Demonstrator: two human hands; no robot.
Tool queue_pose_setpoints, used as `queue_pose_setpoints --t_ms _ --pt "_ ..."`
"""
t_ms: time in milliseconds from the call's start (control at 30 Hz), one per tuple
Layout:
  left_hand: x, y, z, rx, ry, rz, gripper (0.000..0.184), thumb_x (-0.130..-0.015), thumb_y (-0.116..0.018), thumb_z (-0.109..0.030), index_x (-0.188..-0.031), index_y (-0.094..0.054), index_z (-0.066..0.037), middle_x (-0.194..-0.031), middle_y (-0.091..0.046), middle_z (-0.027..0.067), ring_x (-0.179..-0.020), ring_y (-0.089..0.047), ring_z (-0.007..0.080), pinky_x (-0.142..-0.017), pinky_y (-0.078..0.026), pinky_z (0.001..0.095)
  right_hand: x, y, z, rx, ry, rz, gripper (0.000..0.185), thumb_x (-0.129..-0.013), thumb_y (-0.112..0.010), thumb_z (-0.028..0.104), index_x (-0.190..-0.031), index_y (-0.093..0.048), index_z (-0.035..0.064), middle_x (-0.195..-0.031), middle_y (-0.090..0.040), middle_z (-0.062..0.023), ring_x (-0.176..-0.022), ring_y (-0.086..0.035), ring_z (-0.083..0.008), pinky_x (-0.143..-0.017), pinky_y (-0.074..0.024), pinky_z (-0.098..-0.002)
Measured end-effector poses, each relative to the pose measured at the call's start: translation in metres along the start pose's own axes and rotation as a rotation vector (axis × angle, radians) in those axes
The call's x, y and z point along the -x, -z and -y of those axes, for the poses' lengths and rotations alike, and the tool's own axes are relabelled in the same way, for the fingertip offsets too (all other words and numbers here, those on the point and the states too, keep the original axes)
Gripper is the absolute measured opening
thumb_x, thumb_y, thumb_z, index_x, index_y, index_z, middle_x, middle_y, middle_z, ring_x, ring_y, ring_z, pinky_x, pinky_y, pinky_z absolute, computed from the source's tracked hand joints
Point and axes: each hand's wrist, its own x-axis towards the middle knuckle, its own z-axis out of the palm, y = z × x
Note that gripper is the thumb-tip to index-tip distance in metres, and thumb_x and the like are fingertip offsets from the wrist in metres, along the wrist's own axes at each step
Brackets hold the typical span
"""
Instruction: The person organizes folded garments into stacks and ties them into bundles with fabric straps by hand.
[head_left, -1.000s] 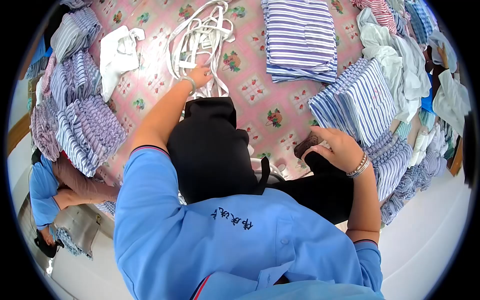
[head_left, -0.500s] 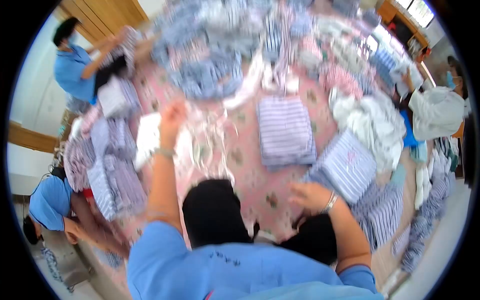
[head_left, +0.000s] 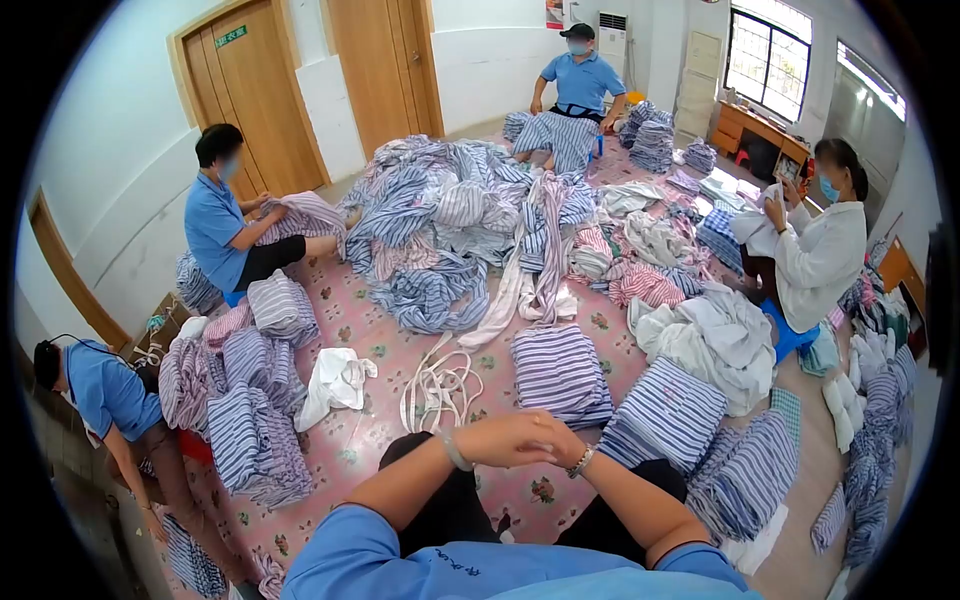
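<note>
My left hand (head_left: pixel 500 440) and my right hand (head_left: pixel 562 437) meet over my lap, crossed and pressed against each other. Their fingers are closed and partly hidden by the overlap; no cloth shows in them. Just beyond them, a folded blue-and-white striped stack (head_left: pixel 560 375) lies on the pink floral floor covering. Right of that rests another folded striped stack (head_left: pixel 665 412), close to my right wrist. A tangle of cream fabric straps (head_left: pixel 440 393) lies ahead of my left hand, with a crumpled white cloth (head_left: pixel 336 385) farther left.
A large heap of striped clothes (head_left: pixel 450 220) fills the middle. White garments (head_left: pixel 715 345) are piled at right, folded striped bundles (head_left: pixel 250 430) at left. Seated co-workers handle cloth at left (head_left: pixel 215 220), back (head_left: pixel 580 85) and right (head_left: pixel 815 240); another person (head_left: pixel 110 400) bends at far left.
My hands, apart before, have come together over my lap: the left moved back and right, the right moved left. My view has tilted up, showing more of the room.
</note>
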Motion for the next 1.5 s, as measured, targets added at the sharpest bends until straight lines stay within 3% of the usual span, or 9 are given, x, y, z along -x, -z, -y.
queue_pose_setpoints --t_ms 33,67,167,467,533,633,767,1300,1500 --pt "0.007 0.006 -0.008 0.187 -0.037 -0.045 0.024 -0.081 -0.060 -0.008 -0.105 -0.060 -0.007 -0.098 -0.062 0.0094 -0.087 -0.060 0.0219 -0.078 -0.046 0.0331 0.004 -0.002 0.006 0.018 -0.006 -0.007 0.030 -0.085 -0.057 0.015 -0.113 -0.053 0.0062 -0.113 -0.057 -0.0115 -0.106 -0.053 -0.0216 -0.087 -0.0425 -0.0338" --pt "0.019 0.024 -0.020 0.312 0.080 -0.056 0.023 -0.081 -0.061 -0.008 -0.104 -0.061 -0.006 -0.097 -0.063 0.0097 -0.090 -0.059 0.0215 -0.079 -0.046 0.0333 -0.002 0.012 0.035 -0.405 -0.605 0.139 0.019 -0.086 -0.055 0.013 -0.104 -0.058 0.0060 -0.093 -0.064 -0.0052 -0.078 -0.060 -0.0121 -0.069 -0.0482 -0.0269" --pt "0.074 0.066 -0.018 0.506 0.224 -0.316 0.026 -0.083 -0.058 -0.004 -0.109 -0.057 -0.002 -0.102 -0.060 0.0060 -0.092 -0.057 0.0141 -0.080 -0.045 0.0282 0.011 0.038 0.030 -0.405 -0.831 0.194 0.013 -0.086 -0.056 0.015 -0.091 -0.063 0.0053 -0.070 -0.059 0.0011 -0.057 -0.050 -0.0063 -0.055 -0.0446 -0.0237" --pt "0.171 0.105 0.037 -0.175 0.622 -0.324 0.027 -0.082 -0.058 -0.004 -0.108 -0.056 0.001 -0.099 -0.062 0.0041 -0.085 -0.055 0.0110 -0.077 -0.045 0.0257 0.092 0.219 0.044 -0.093 -0.839 -0.605 0.024 -0.090 -0.049 0.026 -0.090 -0.064 0.0066 -0.071 -0.056 0.0033 -0.057 -0.045 -0.0045 -0.054 -0.0383 -0.0200" --pt "0.186 0.119 0.048 0.084 0.644 -0.424 0.023 -0.089 -0.046 -0.008 -0.108 -0.057 -0.001 -0.094 -0.062 0.0044 -0.081 -0.052 0.0068 -0.072 -0.043 0.0218 0.115 0.241 0.050 -0.029 -0.815 -0.708 0.019 -0.088 -0.054 0.023 -0.086 -0.064 0.0073 -0.063 -0.047 0.0066 -0.055 -0.039 -0.0018 -0.054 -0.0338 -0.0171" --pt "0.182 0.129 0.030 0.100 0.700 -0.395 0.022 -0.091 -0.042 -0.017 -0.096 -0.059 -0.004 -0.060 -0.039 -0.0080 -0.055 -0.036 0.0006 -0.049 -0.028 0.0162 0.168 0.273 0.051 0.015 -0.971 -0.504 0.016 -0.085 -0.054 0.020 -0.089 -0.065 0.0081 -0.065 -0.051 0.0071 -0.061 -0.044 -0.0014 -0.057 -0.0362 -0.0172" --pt "0.221 0.138 0.079 0.056 0.701 -0.442 0.023 -0.093 -0.041 -0.021 -0.097 -0.059 -0.007 -0.057 -0.030 -0.0101 -0.047 -0.026 0.0007 -0.041 -0.018 0.0185 0.202 0.273 0.065 -0.106 -1.198 -0.534 0.016 -0.084 -0.056 0.021 -0.090 -0.063 0.0087 -0.072 -0.053 0.0057 -0.064 -0.046 -0.0031 -0.059 -0.0373 -0.0184" --pt "0.266 0.090 0.100 0.065 1.243 -0.130 0.021 -0.082 -0.061 -0.027 -0.078 -0.057 -0.007 -0.063 -0.040 -0.0075 -0.056 -0.036 0.0032 -0.051 -0.030 0.0195 0.228 0.246 0.042 -0.277 -1.475 -0.465 0.019 -0.077 -0.066 0.028 -0.077 -0.054 0.0120 -0.063 -0.040 0.0059 -0.059 -0.042 -0.0046 -0.062 -0.0505 -0.0318" --pt "0.280 0.076 0.131 0.437 1.246 -0.390 0.019 -0.085 -0.058 -0.029 -0.081 -0.058 -0.011 -0.063 -0.038 -0.0078 -0.054 -0.034 0.0045 -0.053 -0.031 0.0189 0.191 0.206 -0.005 -0.202 -1.465 -0.162 0.014 -0.080 -0.060 0.026 -0.084 -0.056 0.0138 -0.067 -0.042 0.0075 -0.060 -0.043 -0.0040 -0.055 -0.0497 -0.0278"
